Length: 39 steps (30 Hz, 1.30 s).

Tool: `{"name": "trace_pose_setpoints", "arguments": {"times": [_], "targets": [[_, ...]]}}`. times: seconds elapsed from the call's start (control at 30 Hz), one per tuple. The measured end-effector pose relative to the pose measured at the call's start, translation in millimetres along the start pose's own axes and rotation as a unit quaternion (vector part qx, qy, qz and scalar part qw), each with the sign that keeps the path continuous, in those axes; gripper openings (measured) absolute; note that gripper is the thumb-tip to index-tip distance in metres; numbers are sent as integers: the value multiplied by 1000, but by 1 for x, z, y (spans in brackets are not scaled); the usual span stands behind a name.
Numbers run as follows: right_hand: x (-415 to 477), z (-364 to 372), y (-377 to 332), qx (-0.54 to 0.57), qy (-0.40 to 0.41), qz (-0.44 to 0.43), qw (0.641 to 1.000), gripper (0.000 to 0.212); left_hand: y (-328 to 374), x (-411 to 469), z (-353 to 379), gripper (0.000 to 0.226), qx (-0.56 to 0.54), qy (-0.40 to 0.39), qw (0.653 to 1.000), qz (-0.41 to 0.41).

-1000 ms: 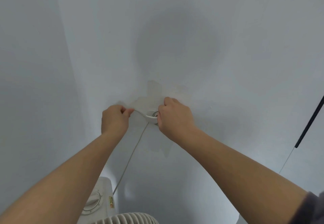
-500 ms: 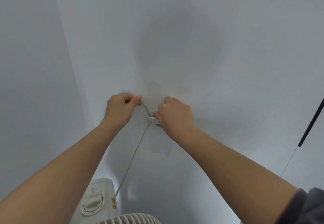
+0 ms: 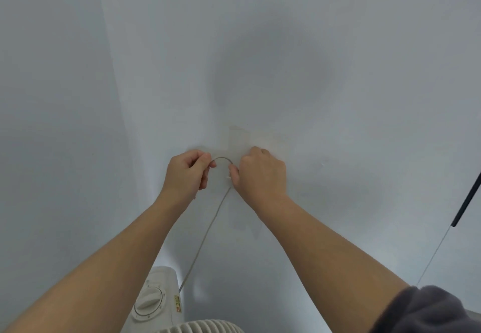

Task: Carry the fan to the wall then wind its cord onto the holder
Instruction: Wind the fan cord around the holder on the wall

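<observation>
The white fan (image 3: 156, 304) stands against the wall at the bottom of the view, showing its dial and the top of its grille. Its grey cord (image 3: 205, 236) rises from behind the fan to the holder (image 3: 229, 176) on the wall. My right hand (image 3: 260, 173) covers almost all of the holder and pinches the cord there. My left hand (image 3: 187, 171) pinches the cord a little to the left. Between the two hands the cord arches upward in a small loop. The plug end is hidden.
A pale wall (image 3: 286, 59) fills the view, with a corner (image 3: 117, 98) on the left. Yellowish tape marks (image 3: 242, 137) sit above the holder. A black rod (image 3: 468, 197) with a thin wire below it hangs at the right edge.
My left hand has moved right and up toward my right hand, bending the cord from a flat stretch into an arch. My right hand has stayed on the holder.
</observation>
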State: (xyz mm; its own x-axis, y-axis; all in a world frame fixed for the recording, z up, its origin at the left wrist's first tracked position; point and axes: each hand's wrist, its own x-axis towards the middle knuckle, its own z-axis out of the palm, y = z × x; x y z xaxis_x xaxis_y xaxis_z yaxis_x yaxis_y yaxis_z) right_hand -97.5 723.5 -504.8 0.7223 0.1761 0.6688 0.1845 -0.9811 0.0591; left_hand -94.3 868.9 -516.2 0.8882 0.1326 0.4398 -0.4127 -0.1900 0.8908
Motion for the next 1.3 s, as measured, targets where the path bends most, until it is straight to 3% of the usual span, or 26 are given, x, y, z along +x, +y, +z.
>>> {"name": "trace_pose_setpoints", "arguments": {"times": [0.1, 0.27, 0.43, 0.57, 0.67, 0.9, 1.13, 1.3], "targets": [[2, 3, 0, 8, 1, 14, 1000, 36, -1, -8, 3, 27, 14, -6, 1000, 2], [4, 1, 5, 37, 24, 7, 999, 9, -6, -12, 4, 24, 13, -49, 999, -2], [1, -2, 27, 61, -11, -62, 996, 28, -18, -17, 0, 24, 45, -127, 991, -23], [3, 8, 38, 63, 13, -100, 993, 21, -25, -20, 2, 12, 37, -172, 984, -34], [4, 9, 43, 61, 30, -122, 990, 28, -30, -20, 6, 4, 32, -172, 984, -45], [1, 3, 59, -14, 30, -238, 971, 35, -35, -22, 14, 20, 123, -123, 984, -29], [-1, -4, 81, -27, 40, -310, 950, 30, -21, -27, 35, 19, 194, -206, 959, -8], [-5, -4, 92, -73, 50, -324, 942, 26, -14, -27, 48, 18, 207, -223, 953, -1]]}}
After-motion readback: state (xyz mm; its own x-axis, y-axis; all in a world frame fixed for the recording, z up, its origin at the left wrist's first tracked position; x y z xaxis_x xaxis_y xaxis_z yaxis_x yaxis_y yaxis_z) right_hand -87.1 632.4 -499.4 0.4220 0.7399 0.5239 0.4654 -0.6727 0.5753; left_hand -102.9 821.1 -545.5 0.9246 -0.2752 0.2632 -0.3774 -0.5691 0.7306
